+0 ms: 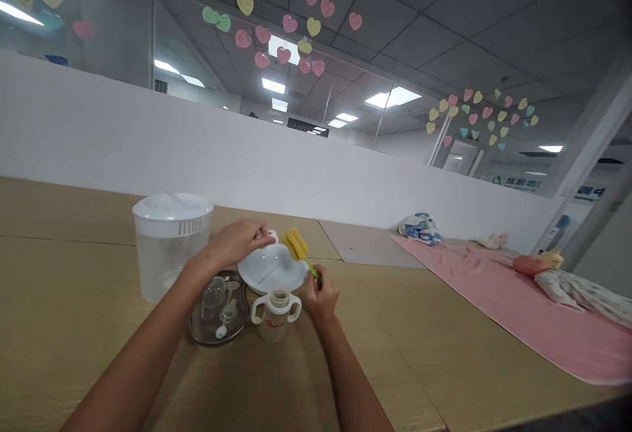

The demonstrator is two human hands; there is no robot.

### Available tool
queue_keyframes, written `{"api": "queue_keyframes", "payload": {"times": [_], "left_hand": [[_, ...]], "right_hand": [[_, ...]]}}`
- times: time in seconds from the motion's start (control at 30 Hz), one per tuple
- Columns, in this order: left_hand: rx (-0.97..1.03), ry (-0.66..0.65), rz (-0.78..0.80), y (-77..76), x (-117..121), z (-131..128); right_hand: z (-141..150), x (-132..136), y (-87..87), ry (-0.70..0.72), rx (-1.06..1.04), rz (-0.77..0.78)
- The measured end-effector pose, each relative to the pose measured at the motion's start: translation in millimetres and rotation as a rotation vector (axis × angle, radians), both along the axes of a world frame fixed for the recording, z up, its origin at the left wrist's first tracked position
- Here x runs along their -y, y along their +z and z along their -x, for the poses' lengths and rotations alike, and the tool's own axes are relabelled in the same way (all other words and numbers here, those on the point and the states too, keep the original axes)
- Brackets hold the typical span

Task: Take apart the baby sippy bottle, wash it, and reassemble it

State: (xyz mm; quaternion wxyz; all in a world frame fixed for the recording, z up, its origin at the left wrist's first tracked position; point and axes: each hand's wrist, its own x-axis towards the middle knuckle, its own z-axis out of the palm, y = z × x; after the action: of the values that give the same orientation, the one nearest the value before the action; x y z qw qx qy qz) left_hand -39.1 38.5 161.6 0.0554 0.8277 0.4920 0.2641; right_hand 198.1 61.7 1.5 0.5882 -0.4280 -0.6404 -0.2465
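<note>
The bottle brush (295, 245) has a matt, porous yellow foam head on a smooth green plastic stem. The domed lid (272, 269) is glossy white plastic, and the jug (168, 267) is smooth, translucent plastic. The sippy cup (272, 324) is also plastic, with a satin finish. The bench (79, 280) has a matt, wood-grain laminate surface, and the pink mat (513, 307) is soft cloth.

The right hand (320, 297) is gripping a yellow sponge bottle brush (295, 245); the left hand (236, 242) is reaching over a white domed lid (272, 269).
</note>
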Motion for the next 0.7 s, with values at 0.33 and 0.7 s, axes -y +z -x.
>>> {"api": "queue_keyframes", "payload": {"times": [0.33,0.7], "left_hand": [[-0.403,0.154,0.694,-26.0,-17,-2],[-0.438,0.267,0.602,-61.2,-38,-10]], "right_hand": [[1,0,1.0,0.005,0.030,0.015],[0,0,0.9,0.006,0.004,0.044]]}}
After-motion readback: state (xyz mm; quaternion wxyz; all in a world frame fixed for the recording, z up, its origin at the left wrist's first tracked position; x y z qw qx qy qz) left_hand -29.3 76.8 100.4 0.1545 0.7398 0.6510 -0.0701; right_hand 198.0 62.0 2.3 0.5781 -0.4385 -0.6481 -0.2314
